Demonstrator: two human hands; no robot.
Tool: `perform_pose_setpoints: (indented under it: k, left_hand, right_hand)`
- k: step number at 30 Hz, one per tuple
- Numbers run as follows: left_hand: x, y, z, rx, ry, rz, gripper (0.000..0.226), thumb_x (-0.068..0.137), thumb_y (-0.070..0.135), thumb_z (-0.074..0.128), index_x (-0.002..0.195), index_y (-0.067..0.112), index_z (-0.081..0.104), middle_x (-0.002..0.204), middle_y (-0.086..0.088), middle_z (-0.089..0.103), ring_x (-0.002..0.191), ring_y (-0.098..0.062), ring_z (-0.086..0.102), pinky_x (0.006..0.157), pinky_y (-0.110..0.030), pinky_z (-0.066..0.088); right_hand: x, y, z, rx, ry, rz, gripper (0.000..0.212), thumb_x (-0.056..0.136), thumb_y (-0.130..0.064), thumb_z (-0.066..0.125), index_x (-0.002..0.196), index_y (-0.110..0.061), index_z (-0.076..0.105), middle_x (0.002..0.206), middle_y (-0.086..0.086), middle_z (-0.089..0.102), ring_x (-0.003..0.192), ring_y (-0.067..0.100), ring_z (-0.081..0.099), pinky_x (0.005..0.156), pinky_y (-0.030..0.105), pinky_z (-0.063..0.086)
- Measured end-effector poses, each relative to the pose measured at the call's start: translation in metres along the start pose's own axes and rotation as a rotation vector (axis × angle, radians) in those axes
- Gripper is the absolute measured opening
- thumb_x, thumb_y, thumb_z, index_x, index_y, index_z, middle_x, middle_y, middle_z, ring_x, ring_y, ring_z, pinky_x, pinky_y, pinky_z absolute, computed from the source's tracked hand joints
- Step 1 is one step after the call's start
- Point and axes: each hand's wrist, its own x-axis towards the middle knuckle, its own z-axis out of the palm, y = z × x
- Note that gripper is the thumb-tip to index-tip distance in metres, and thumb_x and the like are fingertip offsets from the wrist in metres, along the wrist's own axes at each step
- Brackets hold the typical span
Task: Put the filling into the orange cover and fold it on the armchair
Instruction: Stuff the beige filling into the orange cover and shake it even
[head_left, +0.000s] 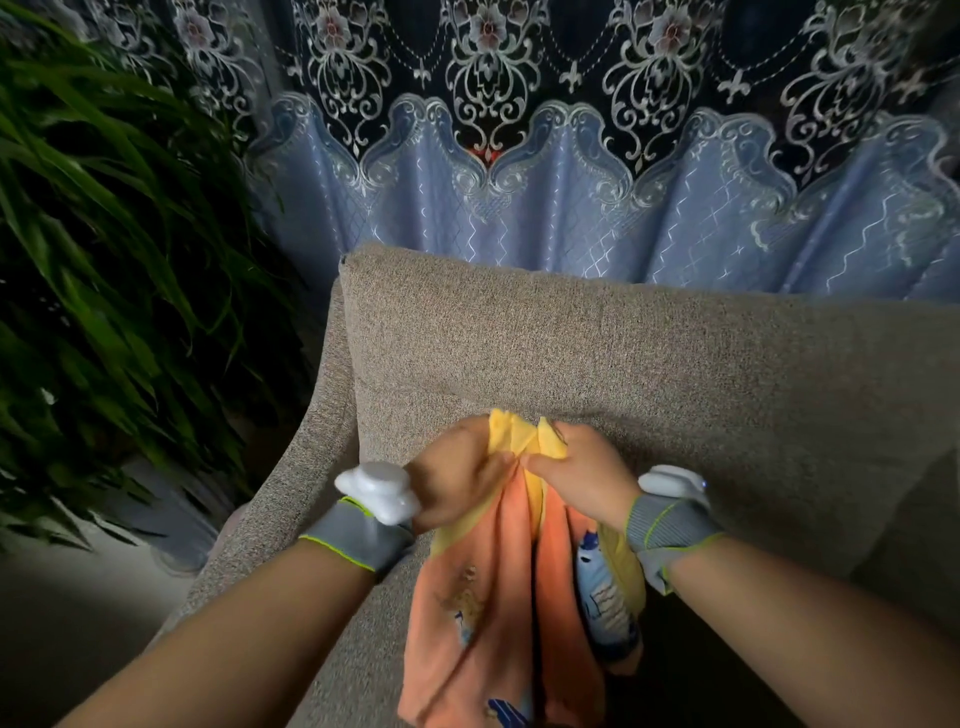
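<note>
Looking down from the head camera, we held a soft orange fabric cover printed with blue cartoon figures (483, 613) in front of a grey-brown woven-fabric armchair (597, 353). Our left hand (457, 470) and right hand (579, 467) sat side by side, thumbs nearly touching. Each hand's fingers were curled round the cover's bunched top edge, where yellow cloth (519, 436) showed. The rest of the cover hung down over the seat front. We could not tell whether that yellow was lining or the filling, and no separate filling was in view. A leafy green plant (104, 260) stood at the left, and a blue embroidered curtain (571, 208) hung behind the chair. We judged three risks. With the hands so close together, the opening could collapse, so filling might snag or bunch at the mouth. A loosened pinch could let the cover slide off toward the floor. The dim light could hide a twisted layer.
</note>
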Motion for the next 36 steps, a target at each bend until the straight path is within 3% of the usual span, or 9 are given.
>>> perform_pose_setpoints:
  k: [2, 7, 11, 17, 21, 24, 25, 31, 36]
  left_hand:
    - [0.004, 0.01, -0.006, 0.118, 0.007, 0.033, 0.037, 0.094, 0.036, 0.04, 0.104, 0.002, 0.049, 0.105, -0.017, 0.054, 0.094, -0.031, 0.055, 0.084, -0.036, 0.041]
    - [0.013, 0.02, -0.02, -0.058, 0.118, 0.022, 0.054, 0.086, 0.052, 0.032, 0.092, 0.005, 0.056, 0.09, -0.011, 0.062, 0.084, -0.026, 0.059, 0.076, -0.034, 0.044]
    - [0.011, 0.028, -0.008, -0.001, 0.088, -0.004, 0.069, 0.08, 0.063, 0.029, 0.113, 0.007, 0.054, 0.109, -0.012, 0.058, 0.101, -0.027, 0.057, 0.089, -0.034, 0.043]
    - [0.004, 0.034, -0.005, -0.039, 0.123, -0.165, 0.044, 0.093, 0.047, 0.034, 0.115, 0.009, 0.042, 0.115, -0.015, 0.057, 0.111, -0.028, 0.053, 0.085, -0.028, 0.034]
    - [-0.002, 0.033, -0.013, -0.059, 0.049, -0.123, 0.018, 0.098, 0.03, 0.033, 0.099, 0.012, 0.036, 0.095, -0.014, 0.059, 0.095, -0.03, 0.058, 0.075, -0.029, 0.033]
    - [-0.002, 0.025, -0.015, -0.04, 0.067, -0.16, 0.026, 0.097, 0.033, 0.032, 0.102, 0.009, 0.042, 0.095, -0.013, 0.06, 0.095, -0.03, 0.058, 0.079, -0.031, 0.036]
    - [-0.001, 0.02, -0.017, -0.039, 0.098, -0.21, 0.035, 0.095, 0.039, 0.031, 0.106, 0.008, 0.045, 0.1, -0.015, 0.062, 0.097, -0.031, 0.058, 0.083, -0.033, 0.039]
    - [0.003, 0.004, -0.031, -0.201, 0.443, -0.629, 0.037, 0.097, 0.033, 0.037, 0.111, 0.002, 0.048, 0.112, -0.024, 0.06, 0.106, -0.037, 0.056, 0.084, -0.035, 0.039]
    - [0.007, 0.027, -0.003, -0.645, 0.324, -0.647, 0.032, 0.083, 0.046, 0.046, 0.094, 0.016, 0.053, 0.091, -0.016, 0.063, 0.088, -0.031, 0.063, 0.084, -0.055, 0.053]
  right_hand:
    - [0.003, -0.003, -0.002, 0.011, 0.051, 0.007, 0.015, 0.079, -0.016, 0.065, 0.088, -0.004, 0.067, 0.08, 0.009, 0.068, 0.074, 0.022, 0.061, 0.06, 0.028, 0.039]
    - [0.008, -0.015, -0.02, -0.023, 0.132, -0.047, 0.003, 0.079, -0.016, 0.065, 0.076, -0.015, 0.064, 0.076, 0.007, 0.066, 0.073, 0.022, 0.06, 0.063, 0.028, 0.04]
    - [0.004, -0.025, -0.019, -0.174, 0.133, -0.098, 0.013, 0.075, -0.022, 0.055, 0.077, -0.011, 0.061, 0.083, 0.016, 0.069, 0.081, 0.032, 0.063, 0.069, 0.035, 0.046]
    - [-0.003, -0.024, -0.013, -0.242, 0.129, -0.12, 0.002, 0.078, -0.013, 0.055, 0.077, -0.013, 0.057, 0.082, 0.017, 0.068, 0.079, 0.035, 0.062, 0.066, 0.036, 0.045]
    - [-0.003, -0.021, -0.013, -0.195, 0.111, -0.127, 0.027, 0.08, -0.015, 0.059, 0.063, -0.025, 0.041, 0.076, 0.013, 0.065, 0.073, 0.031, 0.06, 0.06, 0.032, 0.037]
    - [-0.001, -0.016, -0.018, -0.12, 0.088, -0.091, 0.009, 0.081, -0.019, 0.066, 0.081, -0.013, 0.058, 0.077, 0.005, 0.059, 0.073, 0.019, 0.055, 0.06, 0.026, 0.03]
    - [0.002, -0.011, -0.023, -0.082, 0.11, -0.048, 0.018, 0.081, -0.02, 0.066, 0.09, -0.006, 0.061, 0.083, 0.004, 0.06, 0.076, 0.018, 0.056, 0.061, 0.026, 0.032]
    - [0.02, 0.02, -0.053, 0.101, 0.214, 0.308, 0.053, 0.08, -0.039, 0.065, 0.116, -0.002, 0.05, 0.112, 0.014, 0.063, 0.103, 0.032, 0.061, 0.086, 0.033, 0.047]
    - [0.017, 0.021, -0.006, 0.346, 0.165, 0.305, 0.057, 0.053, -0.059, 0.062, 0.087, -0.015, 0.056, 0.091, 0.015, 0.067, 0.087, 0.032, 0.065, 0.083, 0.052, 0.053]
